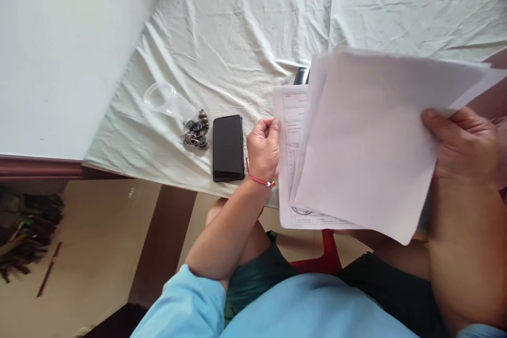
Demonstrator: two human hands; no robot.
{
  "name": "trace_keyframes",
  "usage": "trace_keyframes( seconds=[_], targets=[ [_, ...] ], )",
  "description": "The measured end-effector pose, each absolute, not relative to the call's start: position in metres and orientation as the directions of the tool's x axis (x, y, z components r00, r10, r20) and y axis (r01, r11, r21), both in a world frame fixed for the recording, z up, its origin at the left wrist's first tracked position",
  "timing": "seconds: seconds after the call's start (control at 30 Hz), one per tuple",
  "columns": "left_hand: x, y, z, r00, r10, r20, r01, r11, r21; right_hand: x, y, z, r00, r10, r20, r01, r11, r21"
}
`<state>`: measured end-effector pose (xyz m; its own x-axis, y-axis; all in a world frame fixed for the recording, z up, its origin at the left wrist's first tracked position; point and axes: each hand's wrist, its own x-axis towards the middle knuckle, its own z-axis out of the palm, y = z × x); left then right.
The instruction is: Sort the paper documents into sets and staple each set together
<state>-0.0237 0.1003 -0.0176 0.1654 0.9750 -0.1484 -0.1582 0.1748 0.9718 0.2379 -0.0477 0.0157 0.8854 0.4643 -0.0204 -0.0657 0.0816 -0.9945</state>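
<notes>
Several blank-faced sheets (368,142), pinched in your right hand (465,140), hide most of the printed form (285,190) your left hand (264,145) grips by its edge, plus part of some unidentifiable dark object (301,76), above the wrinkled pale tablecloth (222,26) and shiny tan floor (99,222).

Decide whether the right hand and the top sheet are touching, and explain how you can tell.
Touching. The head view shows the right hand with its thumb laid over the right side of the top sheet.
</notes>
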Motion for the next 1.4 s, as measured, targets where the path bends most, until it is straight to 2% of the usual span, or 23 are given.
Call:
trace_keyframes(
  seconds=[0.1, 0.2, 0.33, 0.57, 0.83, 1.4],
  targets=[
    [-0.026, 0.102, -0.019, 0.160, 0.976, -0.145, -0.134, 0.167, 0.977, 0.245, -0.048, 0.015, 0.892, 0.437, -0.113, -0.145, 0.040, -0.989],
    [-0.027, 0.103, -0.019, 0.156, 0.979, -0.134, -0.120, 0.153, 0.981, 0.248, -0.050, 0.012, 0.868, 0.464, -0.179, -0.206, 0.008, -0.979],
    [-0.024, 0.100, -0.015, 0.180, 0.976, -0.126, -0.111, 0.148, 0.983, 0.246, -0.053, 0.012, 0.839, 0.518, -0.169, -0.206, 0.015, -0.978],
    [-0.018, 0.093, -0.009, 0.225, 0.957, -0.181, -0.102, 0.208, 0.973, 0.229, -0.048, 0.014, 0.817, 0.538, -0.207, -0.206, -0.064, -0.977],
    [-0.017, 0.091, -0.006, 0.234, 0.949, -0.209, -0.109, 0.240, 0.965, 0.224, -0.048, 0.014, 0.795, 0.575, -0.194, -0.210, -0.039, -0.977],
    [-0.011, 0.081, -0.003, 0.284, 0.951, -0.123, -0.125, 0.164, 0.978, 0.217, -0.046, 0.020, 0.777, 0.584, -0.235, -0.234, -0.079, -0.969]
  ],
)
